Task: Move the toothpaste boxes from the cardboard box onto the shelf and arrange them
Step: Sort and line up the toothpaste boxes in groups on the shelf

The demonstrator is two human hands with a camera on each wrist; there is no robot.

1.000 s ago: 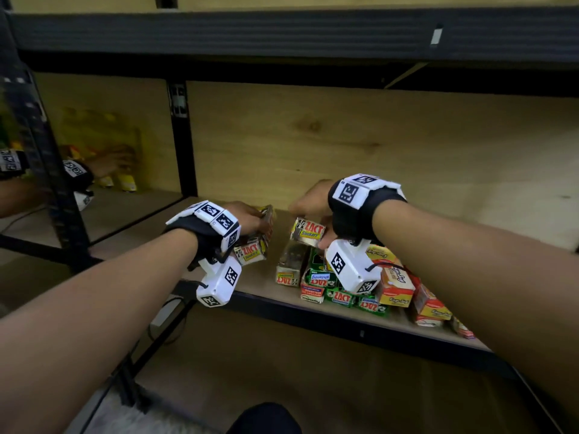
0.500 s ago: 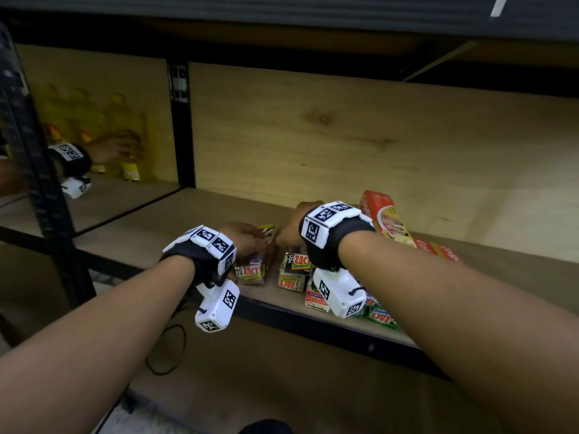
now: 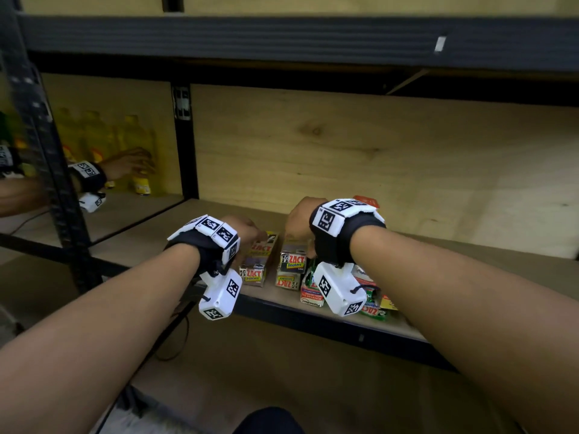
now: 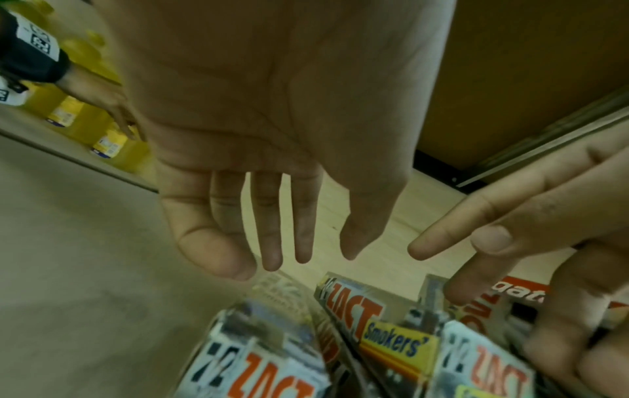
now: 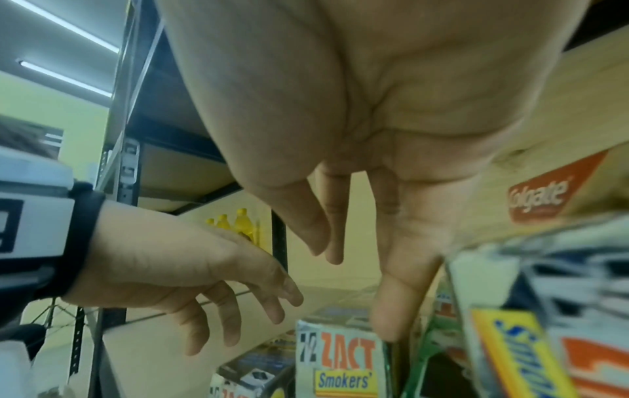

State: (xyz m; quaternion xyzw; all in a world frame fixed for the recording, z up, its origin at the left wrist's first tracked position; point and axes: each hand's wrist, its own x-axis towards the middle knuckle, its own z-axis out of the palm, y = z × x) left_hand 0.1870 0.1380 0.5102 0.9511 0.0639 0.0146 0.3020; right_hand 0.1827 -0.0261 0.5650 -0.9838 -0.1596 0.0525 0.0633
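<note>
On the wooden shelf board with its black metal frame (image 3: 313, 311), the white-and-orange ZACT toothpaste boxes (image 3: 289, 266) lie just beneath both hands. The left hand (image 4: 272, 134) and right hand (image 5: 357, 121) hover with fingers (image 4: 303, 229) loosely spread, holding nothing. Only the wrist views show this; the head view hides the fingers.

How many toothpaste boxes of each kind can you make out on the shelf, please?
Zact Smokers' boxes: 4
Green Zact box: 1
Pepsodent box: 1
Red Colgate box: 1
Total: 7 that can be made out; more may be hidden behind the right arm.
</note>
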